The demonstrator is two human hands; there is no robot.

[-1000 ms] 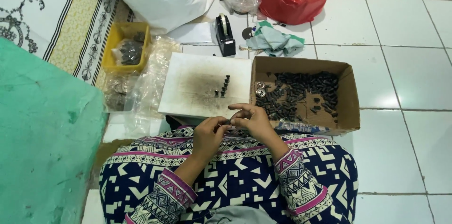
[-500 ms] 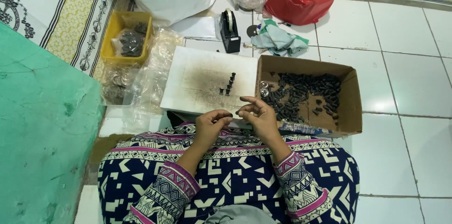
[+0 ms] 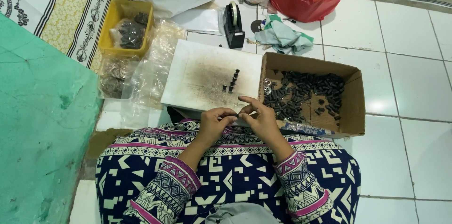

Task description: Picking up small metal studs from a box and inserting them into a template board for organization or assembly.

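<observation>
1. As I sit over the white board (image 3: pixel 197 76), my left hand (image 3: pixel 214 123) and right hand (image 3: pixel 261 120) meet fingertip to fingertip, pinching a tiny part too small to make out.
2. The cardboard box (image 3: pixel 354 106) of dark parts (image 3: pixel 306 90) lies just beyond my right hand.

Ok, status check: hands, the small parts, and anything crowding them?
Left hand and right hand meet fingertip to fingertip; whatever they pinch is too small to tell. Dark small parts stand on the white board. Cardboard box beside the right hand.
</observation>
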